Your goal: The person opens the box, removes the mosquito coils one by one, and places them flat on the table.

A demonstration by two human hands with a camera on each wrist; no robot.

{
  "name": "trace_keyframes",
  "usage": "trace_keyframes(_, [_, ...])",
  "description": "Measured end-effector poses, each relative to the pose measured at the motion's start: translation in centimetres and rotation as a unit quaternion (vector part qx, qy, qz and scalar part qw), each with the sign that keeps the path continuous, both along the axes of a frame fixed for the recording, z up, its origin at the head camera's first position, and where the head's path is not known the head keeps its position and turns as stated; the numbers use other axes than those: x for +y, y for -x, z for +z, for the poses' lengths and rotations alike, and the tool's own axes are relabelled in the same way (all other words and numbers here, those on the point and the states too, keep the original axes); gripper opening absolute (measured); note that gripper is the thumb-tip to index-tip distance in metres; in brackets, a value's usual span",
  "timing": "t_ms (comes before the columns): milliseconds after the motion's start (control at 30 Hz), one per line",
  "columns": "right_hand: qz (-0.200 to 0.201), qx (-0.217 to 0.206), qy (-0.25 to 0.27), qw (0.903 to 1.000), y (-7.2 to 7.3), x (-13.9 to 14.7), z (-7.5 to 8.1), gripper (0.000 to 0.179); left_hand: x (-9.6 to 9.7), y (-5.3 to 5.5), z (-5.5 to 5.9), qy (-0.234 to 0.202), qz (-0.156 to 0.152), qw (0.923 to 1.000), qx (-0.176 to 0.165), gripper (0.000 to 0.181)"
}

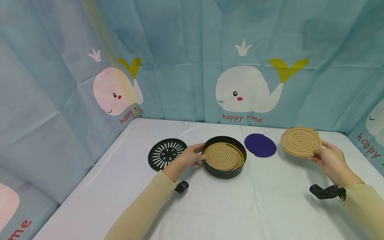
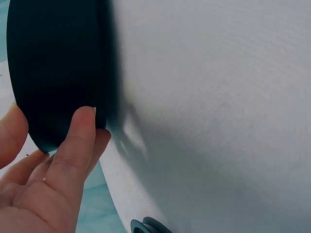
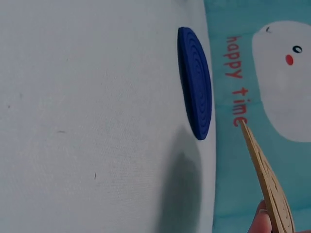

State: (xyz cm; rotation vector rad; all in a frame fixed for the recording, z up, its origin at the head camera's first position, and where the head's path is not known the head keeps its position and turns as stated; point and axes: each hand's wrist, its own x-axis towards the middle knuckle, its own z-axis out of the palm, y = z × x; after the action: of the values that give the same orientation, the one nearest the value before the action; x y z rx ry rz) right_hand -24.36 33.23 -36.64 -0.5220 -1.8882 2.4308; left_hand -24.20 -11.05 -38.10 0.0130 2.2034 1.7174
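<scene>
My left hand (image 1: 188,156) holds the left side of a round black tin (image 1: 224,174), thumb at the rim and fingers against the outer wall (image 2: 58,73). Inside the tin lies a tan mosquito coil (image 1: 221,156), with a yellow edge showing beneath it. Off to the right, my right hand (image 1: 332,161) pinches another tan mosquito coil (image 1: 300,142) by its edge. That coil is raised above the table and tilted, and the right wrist view catches it edge-on, with only a fingertip (image 3: 261,222) visible beside it.
A purple mosquito coil (image 1: 260,145) lies flat between the tin and the raised coil. Left of the tin, a black slotted lid (image 1: 168,154) is partly covered by my left hand. Behind the white-covered table (image 1: 228,206) hangs a blue whale-print curtain (image 1: 186,90).
</scene>
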Motion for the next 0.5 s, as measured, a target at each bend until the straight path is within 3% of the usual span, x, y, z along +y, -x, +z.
trace_keyframes(100, [-0.012, -0.014, -0.008, 0.9998, 1.0, 1.0, -1.0, 0.071, 0.1, 0.0, 0.1, 0.001, 0.000, 1.0000, 0.002, 0.061])
trace_keyframes(200, [-0.029, -0.024, -0.014, 0.9992, 3.1, 3.0, -3.6, 0.071, 0.1, 0.1, 0.2, 0.002, -0.001, 1.0000, 0.003, 0.061])
trace_keyframes(267, [-0.037, -0.037, -0.022, 0.9984, 3.7, 3.6, -4.3, 0.070, 0.1, 0.1, 0.2, 0.001, -0.001, 1.0000, 0.004, 0.061])
trace_keyframes(333, [-0.044, -0.051, -0.029, 0.9973, 3.9, 3.6, -4.3, 0.069, 0.1, 0.1, 0.3, 0.000, -0.001, 1.0000, 0.004, 0.061])
trace_keyframes(500, [-0.046, -0.089, -0.033, 0.9944, 2.4, 1.4, -1.4, 0.067, 0.2, 0.1, 0.5, 0.001, 0.000, 1.0000, 0.000, 0.062])
